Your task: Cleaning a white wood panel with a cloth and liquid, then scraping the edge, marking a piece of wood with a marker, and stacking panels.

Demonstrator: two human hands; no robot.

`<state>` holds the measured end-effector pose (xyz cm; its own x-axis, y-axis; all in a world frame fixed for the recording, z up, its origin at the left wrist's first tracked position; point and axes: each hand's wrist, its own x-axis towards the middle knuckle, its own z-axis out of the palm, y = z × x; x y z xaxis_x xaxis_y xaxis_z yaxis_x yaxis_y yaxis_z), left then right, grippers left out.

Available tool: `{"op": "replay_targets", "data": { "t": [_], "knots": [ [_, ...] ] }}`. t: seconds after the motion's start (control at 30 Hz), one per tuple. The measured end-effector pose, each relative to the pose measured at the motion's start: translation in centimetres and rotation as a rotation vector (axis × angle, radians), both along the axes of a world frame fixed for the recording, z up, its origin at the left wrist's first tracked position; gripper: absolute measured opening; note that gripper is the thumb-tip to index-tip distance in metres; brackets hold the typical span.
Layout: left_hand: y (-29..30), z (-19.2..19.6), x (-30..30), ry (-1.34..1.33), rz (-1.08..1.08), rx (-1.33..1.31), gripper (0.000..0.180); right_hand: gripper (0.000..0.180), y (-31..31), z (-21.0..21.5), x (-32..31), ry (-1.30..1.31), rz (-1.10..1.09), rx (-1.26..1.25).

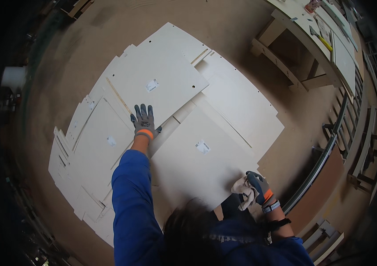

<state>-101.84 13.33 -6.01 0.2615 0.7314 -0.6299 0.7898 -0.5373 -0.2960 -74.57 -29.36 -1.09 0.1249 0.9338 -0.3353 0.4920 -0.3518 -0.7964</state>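
From where I stand, I see a person in blue sleeves working over a wide pile of pale, flat panels on the floor. The L hand (144,123), in a grey glove w/ orange cuff, lies flat w/ fingers spread at the near corner of the far panel (170,57); it pinches nothing. The R hand (259,188), gloved the same, has its fingers curled around a bunched, light cloth (245,189), just beside the right edge of the near panel (179,162). This near panel is closest to the body.

Abt. labels: one white label (152,85) is on the far panel, a second label (202,146) on the near panel, and a third label (111,141) on the left panel (97,119). All have dark print, too small to read from here. The L glove also has small dark print on its back, same problem. On the R wrist is a watch (271,207). At upper right, a yellow-handled tool (326,43) lies on a worktable (304,19).
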Motion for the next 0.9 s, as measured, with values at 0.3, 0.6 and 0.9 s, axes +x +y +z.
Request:
{"op": "replay_targets", "data": {
  "t": [0.3, 0.6, 0.9],
  "knots": [
    [-3.1, 1.6, -1.8, -0.147, 0.297, -0.05, 0.102, 0.029, -3.4, 5.1, -0.6, 0.532, -0.327, -0.135],
    [-23.9, 2.8, -9.7, -0.262, 0.2, 0.091, 0.092, 0.023, -11.1, 7.0, -4.4, 0.292, -0.258, 0.081],
    [-36.6, 8.4, -3.6, -0.492, 0.013, -0.152, 0.091, 0.063, -17.4, 15.3, -4.6, 1.643, -0.958, 0.514]
  ]
}}
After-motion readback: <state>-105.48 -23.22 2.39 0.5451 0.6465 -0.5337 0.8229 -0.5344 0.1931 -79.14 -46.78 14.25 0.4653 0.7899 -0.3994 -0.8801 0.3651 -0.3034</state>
